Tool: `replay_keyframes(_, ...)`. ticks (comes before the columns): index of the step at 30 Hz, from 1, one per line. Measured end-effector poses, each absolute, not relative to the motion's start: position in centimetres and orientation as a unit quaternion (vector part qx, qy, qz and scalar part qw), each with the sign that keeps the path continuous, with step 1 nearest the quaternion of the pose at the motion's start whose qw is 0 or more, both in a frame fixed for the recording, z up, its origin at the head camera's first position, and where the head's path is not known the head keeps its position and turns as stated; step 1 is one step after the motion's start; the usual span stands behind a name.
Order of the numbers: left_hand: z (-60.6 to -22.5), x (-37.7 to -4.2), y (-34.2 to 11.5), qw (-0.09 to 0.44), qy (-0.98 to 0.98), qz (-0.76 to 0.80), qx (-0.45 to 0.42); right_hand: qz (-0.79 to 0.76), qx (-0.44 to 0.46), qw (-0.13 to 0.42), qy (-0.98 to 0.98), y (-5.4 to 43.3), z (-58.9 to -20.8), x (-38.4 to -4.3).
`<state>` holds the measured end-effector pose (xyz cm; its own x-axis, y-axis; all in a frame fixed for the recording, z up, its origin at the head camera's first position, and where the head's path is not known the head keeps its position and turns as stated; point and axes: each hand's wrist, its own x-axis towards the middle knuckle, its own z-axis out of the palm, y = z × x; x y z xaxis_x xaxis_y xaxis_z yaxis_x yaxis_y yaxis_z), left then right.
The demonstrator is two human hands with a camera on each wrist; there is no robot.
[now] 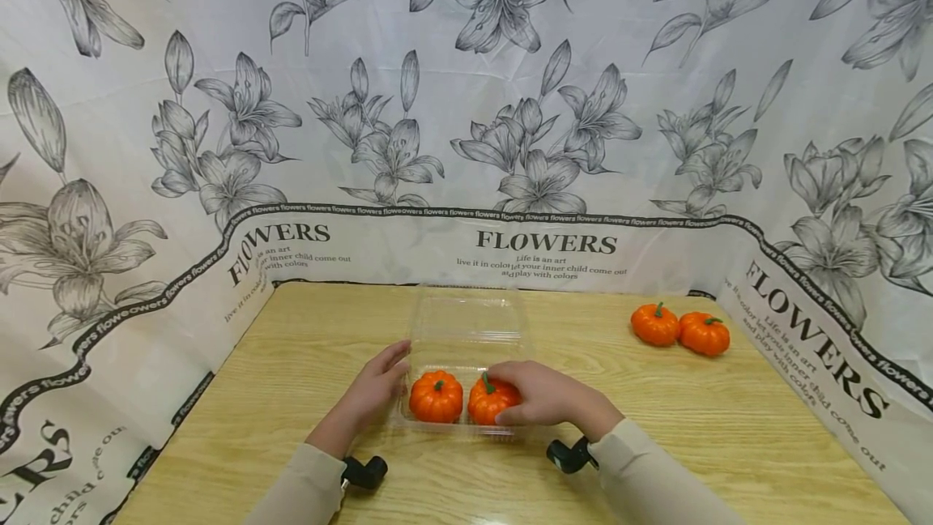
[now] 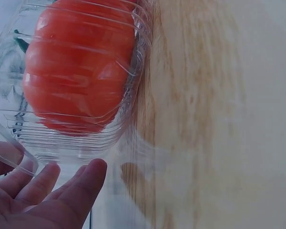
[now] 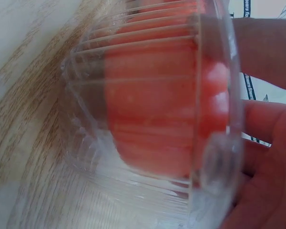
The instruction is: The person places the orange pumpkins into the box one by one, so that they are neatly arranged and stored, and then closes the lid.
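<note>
A transparent plastic clamshell box (image 1: 466, 428) stands on the table with its lid raised at the back. Inside sit two small orange pumpkins with green stems, the left pumpkin (image 1: 436, 398) and the right pumpkin (image 1: 487, 403). My right hand (image 1: 535, 394) grips the right pumpkin, thumb at its front and fingers over its far side. Through the ribbed wall the right wrist view shows this pumpkin (image 3: 152, 109) down in the box. My left hand (image 1: 375, 383) is at the box's left side. Its fairly straight fingers (image 2: 81, 191) reach to the wall near the rim.
Two more orange pumpkins, one (image 1: 655, 324) beside another (image 1: 704, 335), lie at the back right of the wooden table (image 1: 291, 363). A white flower-printed curtain (image 1: 408, 249) surrounds the table at the back and both sides.
</note>
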<state>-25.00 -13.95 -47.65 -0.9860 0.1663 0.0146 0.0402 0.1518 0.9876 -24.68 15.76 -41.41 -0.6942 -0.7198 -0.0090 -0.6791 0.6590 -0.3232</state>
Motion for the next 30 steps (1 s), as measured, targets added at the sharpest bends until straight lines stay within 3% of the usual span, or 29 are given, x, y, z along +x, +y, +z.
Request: replay_keyframes(30, -47.9, -25.2, -13.9, 0.051, 0.758, 0.647, 0.064, -0.16, -0.369, 0.065, 0.913, 16.9, -41.2, -24.9)
